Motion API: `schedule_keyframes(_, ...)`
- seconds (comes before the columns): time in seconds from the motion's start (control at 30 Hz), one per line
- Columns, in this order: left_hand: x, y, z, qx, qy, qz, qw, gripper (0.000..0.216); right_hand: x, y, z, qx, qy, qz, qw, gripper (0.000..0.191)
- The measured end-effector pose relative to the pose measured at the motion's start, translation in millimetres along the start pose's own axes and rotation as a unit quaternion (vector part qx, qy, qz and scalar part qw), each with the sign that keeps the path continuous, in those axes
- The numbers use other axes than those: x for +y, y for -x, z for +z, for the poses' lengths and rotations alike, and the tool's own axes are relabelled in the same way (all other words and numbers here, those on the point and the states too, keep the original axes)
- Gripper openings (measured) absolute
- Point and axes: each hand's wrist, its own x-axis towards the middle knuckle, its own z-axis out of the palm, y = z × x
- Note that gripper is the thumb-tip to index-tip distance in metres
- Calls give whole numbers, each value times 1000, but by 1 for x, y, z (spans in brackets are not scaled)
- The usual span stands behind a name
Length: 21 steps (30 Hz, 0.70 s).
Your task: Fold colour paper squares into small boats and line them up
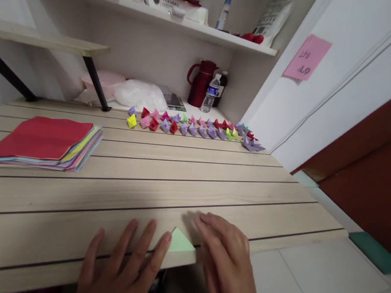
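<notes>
Nearest to me, both my hands are apart from each other at the front edge of the worktop (212, 184), with a pale green piece of paper (181, 242) between them. What shows of the paper is a triangle, its point facing away from me. My left hand (127, 259) is palm down, its fingers fanned out and pointing forward, and the rightmost fingertip meets the left side of the paper. My right hand (227, 260) reaches in from the lower right, turned partly on its side, fingers bent and held together, pointing up and to the left. It is just beside the paper's right corner; those fingers are slightly blurred, and I cannot tell whether they touch or pinch it.

Farther off to the left lies a stack of colored paper (44, 140), a red sheet on top and yellow, pink and blue edges beneath. Along the far side, small folded paper shapes (184, 129) stand in two rough rows, many of them purple, red or pink. Behind them are a dark red jug (199, 87), a clear water bottle (210, 94) and a white plastic bag (140, 94). A pink note (308, 58) with handwriting is stuck up on the right.
</notes>
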Motion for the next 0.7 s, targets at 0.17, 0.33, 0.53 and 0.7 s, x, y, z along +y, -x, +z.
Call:
schedule_keyframes(0.17,1,2,1,-11,-1,-8,1000,64,-13,17,9,-39,91,-157,983,43)
schedule_keyframes(0.33,2,7,6,-6,12,-23,1000,66,-7,30,20,-5,76,-94,993,47)
schedule_keyframes(0.53,4,16,18,89,45,17,995,55,0,34,20,25,-35,-62,997,43)
schedule_keyframes(0.7,5,17,21,117,81,26,990,47,-3,34,12,70,-115,-71,988,40)
